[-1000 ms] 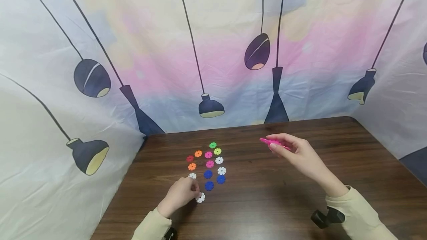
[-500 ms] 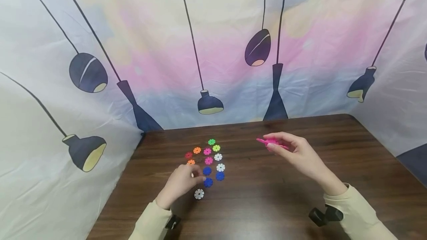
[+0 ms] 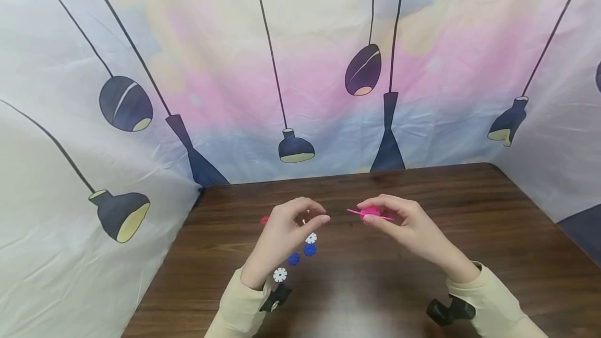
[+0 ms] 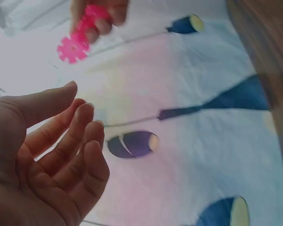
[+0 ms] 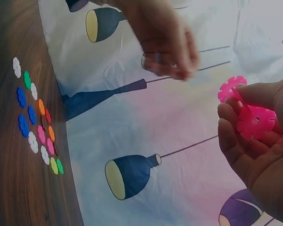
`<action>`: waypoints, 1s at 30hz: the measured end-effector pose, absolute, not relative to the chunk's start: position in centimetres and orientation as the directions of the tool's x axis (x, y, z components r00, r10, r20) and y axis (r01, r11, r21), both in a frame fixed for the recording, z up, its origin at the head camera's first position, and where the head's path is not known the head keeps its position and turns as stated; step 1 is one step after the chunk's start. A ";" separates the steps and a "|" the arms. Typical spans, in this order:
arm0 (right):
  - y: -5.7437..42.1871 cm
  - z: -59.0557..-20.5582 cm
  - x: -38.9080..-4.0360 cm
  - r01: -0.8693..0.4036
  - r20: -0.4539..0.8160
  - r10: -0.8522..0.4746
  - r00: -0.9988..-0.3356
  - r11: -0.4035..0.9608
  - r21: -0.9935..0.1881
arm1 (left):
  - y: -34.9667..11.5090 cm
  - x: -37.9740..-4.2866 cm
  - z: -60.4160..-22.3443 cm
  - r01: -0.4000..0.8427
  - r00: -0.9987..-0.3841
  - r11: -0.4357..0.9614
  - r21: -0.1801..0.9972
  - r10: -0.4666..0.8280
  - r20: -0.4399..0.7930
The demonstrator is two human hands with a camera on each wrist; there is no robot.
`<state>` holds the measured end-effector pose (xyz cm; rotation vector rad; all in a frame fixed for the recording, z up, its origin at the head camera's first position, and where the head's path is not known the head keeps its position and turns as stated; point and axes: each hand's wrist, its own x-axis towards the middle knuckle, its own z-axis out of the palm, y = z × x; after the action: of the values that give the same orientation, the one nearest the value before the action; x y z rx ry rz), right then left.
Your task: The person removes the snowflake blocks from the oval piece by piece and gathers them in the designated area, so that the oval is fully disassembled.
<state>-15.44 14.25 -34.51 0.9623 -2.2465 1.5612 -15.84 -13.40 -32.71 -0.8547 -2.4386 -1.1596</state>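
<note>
My right hand [image 3: 410, 223] pinches a joined cluster of bright pink snowflake discs [image 5: 256, 123], notched plastic rounds slotted together at angles. One pink disc [image 4: 73, 50] sticks out past the fingertips toward my other hand. Facing it across a small gap, my left hand [image 3: 284, 233] is raised over the table with thumb and fingers bent loosely apart. The left wrist view shows nothing between the thumb [image 4: 52, 103] and fingers of that hand. Both hands are held above the tabletop.
Loose discs lie on the dark wooden table [image 3: 357, 286], several hidden behind my left hand in the head view. A white disc [image 3: 280, 275] is nearest, then blue discs [image 3: 293, 258]. Orange [image 5: 41, 106], yellow and green ones show from the right wrist. A lamp-printed cloth [image 3: 328, 108] hangs behind.
My left hand has left the discs on the table, rising and moving right toward the pink cluster. My right hand has shifted slightly left with the cluster still pinched.
</note>
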 end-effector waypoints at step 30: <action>13.0 -35.3 -15.2 -0.666 0.495 -0.553 -0.671 0.154 -0.730 | -11.4 -14.6 -32.1 0.896 -0.438 0.339 0.287 0.564 0.700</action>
<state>-15.16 13.00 -35.33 1.2204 -2.2999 1.5519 -14.63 -11.38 -32.09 -1.2752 -2.1240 -0.9084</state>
